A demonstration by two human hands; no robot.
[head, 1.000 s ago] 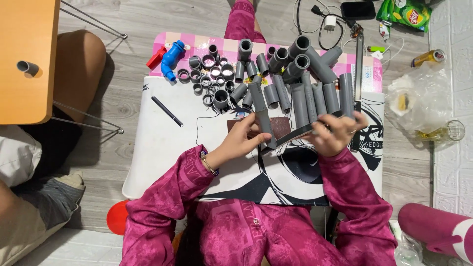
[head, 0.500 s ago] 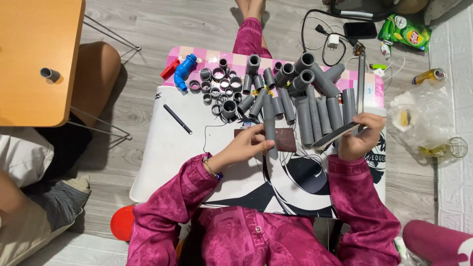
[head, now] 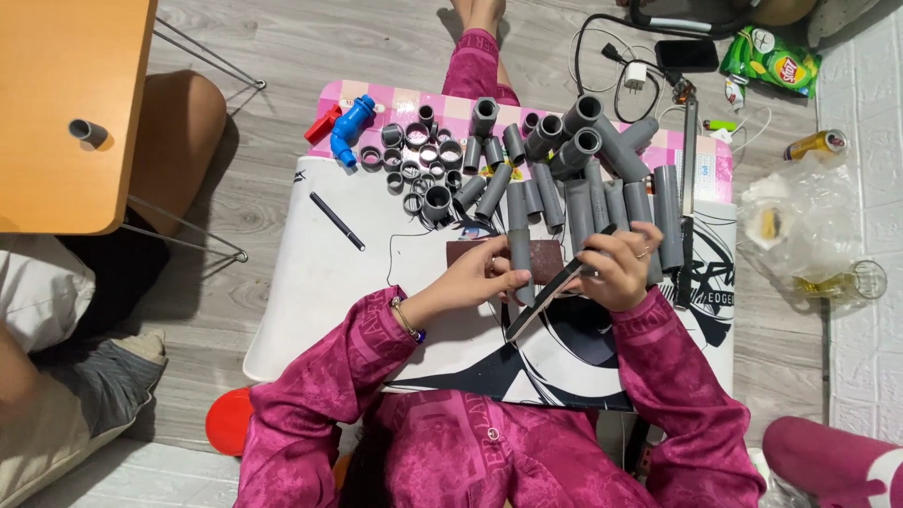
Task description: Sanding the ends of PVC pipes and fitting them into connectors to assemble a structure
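Here we are kneeling over the white printed board (head: 310, 292), our left hand (head: 475, 280) pinching a short grey pipe (head: 520, 254) upright to steady it, while our right hand (head: 621, 268), just beside, is gripping a dark flat blade (head: 550, 293) angled against its lower end

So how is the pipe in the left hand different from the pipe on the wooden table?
The held pipe is a longer grey piece, gripped by the left hand. The table pipe is a short stub, lying alone and untouched. Both are grey plastic tubes.
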